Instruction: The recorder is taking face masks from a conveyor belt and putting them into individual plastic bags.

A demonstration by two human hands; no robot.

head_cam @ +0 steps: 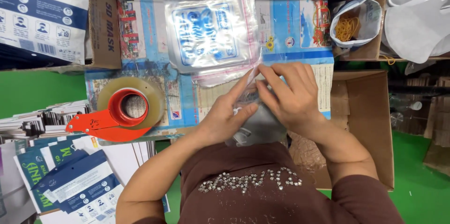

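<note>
Both hands pinch one small clear plastic bag (253, 111) w/ a grey-white mask inside, held just above the desk (286, 22) edge, close to the person's chest. Left hand (229, 113) grips the bag's left side, fingers closed on it, thumb on top. Right hand (288, 92) closes on the bag's upper edge, fingertips pressed at the opening.

Near left: stack of blue & white printed cards (70, 182), fanned out. Beside them, an orange tape dispenser (115, 118) w/ a roll of clear tape lies on the desk. Right of the hands: open brown cardboard box (365, 121).

Farther back, centre: pile of empty clear bags w/ blue print (211, 31), just beyond the hands. Far right: small bag of yellow rubber bands (354, 22), then a heap of white masks (417, 13). Far left: large blue & white carton (42, 13).
</note>
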